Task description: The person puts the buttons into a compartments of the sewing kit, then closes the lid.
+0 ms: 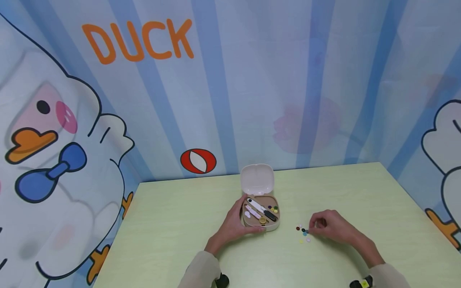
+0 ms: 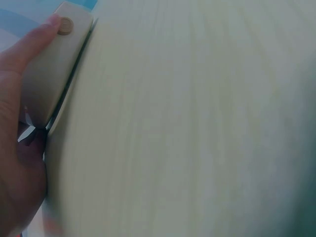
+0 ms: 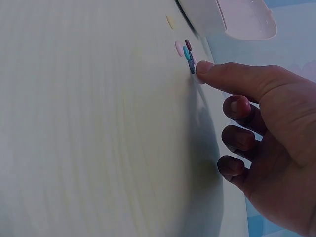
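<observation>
My left hand (image 1: 235, 221) grips the side of a small open sewing kit case (image 1: 272, 228). In the left wrist view its thumb lies by a round tan clasp (image 2: 65, 25) on the front. Inside the case are a white-and-black tool (image 1: 261, 208), a pale pink one (image 1: 253, 212), a gold round piece (image 1: 262, 220) and several buttons (image 1: 273, 209). To the right, the thumb and index finger of my right hand (image 1: 333, 227) pinch at a small pale button (image 3: 199, 79), mostly hidden by the thumb. Loose buttons (image 3: 187, 53) in several colours lie beside the fingertips.
The case's translucent lid (image 1: 257, 179) stands raised at the back. A pale yellow button (image 3: 170, 21) lies a little apart from the others. The pale wood-grain table (image 1: 173, 224) ends at a blue striped backdrop (image 1: 252, 80) with duck drawings.
</observation>
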Motion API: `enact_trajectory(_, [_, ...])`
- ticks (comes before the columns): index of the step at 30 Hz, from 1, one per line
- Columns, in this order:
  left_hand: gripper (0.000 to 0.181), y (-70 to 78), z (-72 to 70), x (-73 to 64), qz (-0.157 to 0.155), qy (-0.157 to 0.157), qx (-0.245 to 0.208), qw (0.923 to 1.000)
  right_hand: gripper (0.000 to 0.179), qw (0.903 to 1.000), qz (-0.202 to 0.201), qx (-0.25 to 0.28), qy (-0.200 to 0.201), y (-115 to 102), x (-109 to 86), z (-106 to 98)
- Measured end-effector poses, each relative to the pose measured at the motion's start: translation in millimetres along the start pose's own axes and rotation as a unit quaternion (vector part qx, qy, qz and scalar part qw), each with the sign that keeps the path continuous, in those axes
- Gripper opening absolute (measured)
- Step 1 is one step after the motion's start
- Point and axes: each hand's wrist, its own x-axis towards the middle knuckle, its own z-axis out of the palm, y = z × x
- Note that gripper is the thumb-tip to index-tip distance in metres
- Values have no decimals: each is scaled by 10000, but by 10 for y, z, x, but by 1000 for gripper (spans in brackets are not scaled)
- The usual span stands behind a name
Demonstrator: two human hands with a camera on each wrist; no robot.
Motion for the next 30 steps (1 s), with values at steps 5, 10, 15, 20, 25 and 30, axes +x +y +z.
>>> enact_trajectory(5, [121, -7, 9, -3, -6, 3, 7, 10000, 11, 10000, 48, -17, 49, -15, 49, 27])
enact_trajectory(10, [121, -7, 19, -4, -20, -12, 15, 10000, 11, 9998, -37, -153, 151, -41, 129, 47])
enact_trajectory(15, [121, -10, 9, -6, -9, 11, 26, 10000, 11, 9991, -131, -308, 265, -128, 290, 46])
enact_trajectory(20, [120, -7, 2, -9, -5, 15, 3, 10000, 8, 9992, -114, -281, 244, -273, 481, 55])
enact_trajectory(25, [120, 8, -5, -15, -18, -5, 28, 10000, 8, 9992, -256, -195, 253, -389, 668, 89])
enact_trajectory(30, [121, 29, -9, -8, 20, -16, 67, 10000, 6, 9993, -244, -54, 280, -447, 844, 161])
